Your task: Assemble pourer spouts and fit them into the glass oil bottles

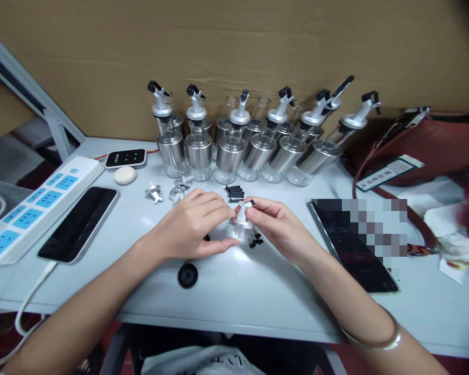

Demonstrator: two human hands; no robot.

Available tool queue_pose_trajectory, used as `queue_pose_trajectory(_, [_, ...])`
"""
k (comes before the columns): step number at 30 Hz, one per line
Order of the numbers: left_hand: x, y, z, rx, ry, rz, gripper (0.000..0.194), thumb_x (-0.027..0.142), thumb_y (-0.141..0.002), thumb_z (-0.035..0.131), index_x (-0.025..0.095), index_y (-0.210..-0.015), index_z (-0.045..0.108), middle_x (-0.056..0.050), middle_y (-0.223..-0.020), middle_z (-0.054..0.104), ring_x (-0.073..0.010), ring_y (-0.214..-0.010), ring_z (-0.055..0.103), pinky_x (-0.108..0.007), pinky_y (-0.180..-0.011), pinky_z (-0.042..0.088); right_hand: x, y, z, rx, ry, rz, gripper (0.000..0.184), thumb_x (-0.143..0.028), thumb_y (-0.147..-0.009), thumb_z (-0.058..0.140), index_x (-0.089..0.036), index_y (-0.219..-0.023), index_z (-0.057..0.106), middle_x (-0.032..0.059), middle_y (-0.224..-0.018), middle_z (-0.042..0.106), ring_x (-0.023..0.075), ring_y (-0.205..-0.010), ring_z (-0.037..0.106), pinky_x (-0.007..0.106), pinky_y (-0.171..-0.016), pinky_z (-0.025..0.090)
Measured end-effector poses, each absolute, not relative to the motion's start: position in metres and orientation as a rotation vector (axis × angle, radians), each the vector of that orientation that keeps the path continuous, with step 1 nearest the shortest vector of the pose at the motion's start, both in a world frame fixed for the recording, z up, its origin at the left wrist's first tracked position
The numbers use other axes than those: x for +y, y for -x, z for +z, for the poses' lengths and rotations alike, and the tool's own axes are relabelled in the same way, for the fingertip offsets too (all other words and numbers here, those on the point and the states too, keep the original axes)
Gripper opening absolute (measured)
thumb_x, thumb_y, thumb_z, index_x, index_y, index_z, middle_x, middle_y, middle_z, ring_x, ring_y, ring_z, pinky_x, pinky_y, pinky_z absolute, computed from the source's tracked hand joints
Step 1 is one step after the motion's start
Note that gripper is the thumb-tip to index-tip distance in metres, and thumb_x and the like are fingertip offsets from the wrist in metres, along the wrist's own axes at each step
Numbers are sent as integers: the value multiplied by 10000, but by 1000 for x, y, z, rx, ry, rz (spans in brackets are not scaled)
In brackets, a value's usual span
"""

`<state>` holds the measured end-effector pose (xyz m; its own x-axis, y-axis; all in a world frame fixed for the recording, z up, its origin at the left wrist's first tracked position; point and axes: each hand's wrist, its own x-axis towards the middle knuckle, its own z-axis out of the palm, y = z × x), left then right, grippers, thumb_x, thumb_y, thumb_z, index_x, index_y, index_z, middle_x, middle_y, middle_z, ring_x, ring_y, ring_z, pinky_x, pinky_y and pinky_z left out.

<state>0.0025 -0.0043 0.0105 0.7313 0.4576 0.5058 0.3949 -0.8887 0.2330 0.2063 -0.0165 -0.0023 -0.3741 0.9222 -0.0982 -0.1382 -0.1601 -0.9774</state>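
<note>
Between the thumb and fingers of my right hand [283,224] is a silver pour spout [243,212] with a black tip, held just above the table. My left hand [199,224] is at the spout's left side, thumb and fingers apart, fingertips close to or touching it. Small black pieces [256,240] lie below the right fingers. Several black levers [235,191] lie in a row behind the hands. More silver spout parts [153,192] rest to the left. A round black cap [188,275] lies nearer the table's front edge.
Glass bottles with steel sleeves [230,151] line the back, the front ones topped with spouts. On the left are a power strip [42,208], a phone [80,224], a small white-edged device [125,158] and a cream oval object [125,175]. A tablet-like screen [359,260] and brown bag [433,140] sit right.
</note>
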Motion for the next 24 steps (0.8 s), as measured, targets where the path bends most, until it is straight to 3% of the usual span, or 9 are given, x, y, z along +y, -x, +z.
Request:
queue_pose_trajectory(3, [0, 8, 17, 850, -2583, 634, 194, 285, -916, 489, 163, -1019, 600, -65, -1002, 639, -214, -993, 553, -376, -878, 436, -14, -208, -1, -1192, 995, 1639, 207, -409, -744, 718, -203, -748, 689, -5, -753, 629, 135, -712, 554, 271, -711, 420])
queue_pose_trajectory(9, [8, 28, 17, 1013, -2520, 296, 136, 223, -808, 528, 215, -846, 658, -7, -918, 623, -203, -910, 558, -379, -883, 374, -12, -211, 3, -1107, 1022, 1623, 190, -406, -693, 754, -223, -736, 723, 14, -829, 674, 143, -741, 584, 275, -708, 441])
queue_pose_trajectory(19, [10, 28, 15, 1089, -2526, 235, 156, 165, -806, 466, 179, -711, 590, 11, -768, 610, -159, -780, 551, -325, -808, 333, -12, -212, 5, -1061, 1002, 1637, 182, -396, -679, 769, -224, -731, 741, 11, -794, 683, 129, -749, 576, 253, -718, 430])
queue_pose_trajectory(24, [4, 19, 21, 1037, -2562, 538, 101, 94, -793, 464, 174, -799, 525, 24, -771, 572, -128, -720, 525, -262, -711, 365, -11, -212, 5, -1062, 1007, 1627, 161, -374, -707, 743, -215, -721, 729, 12, -805, 667, 126, -735, 558, 247, -694, 427])
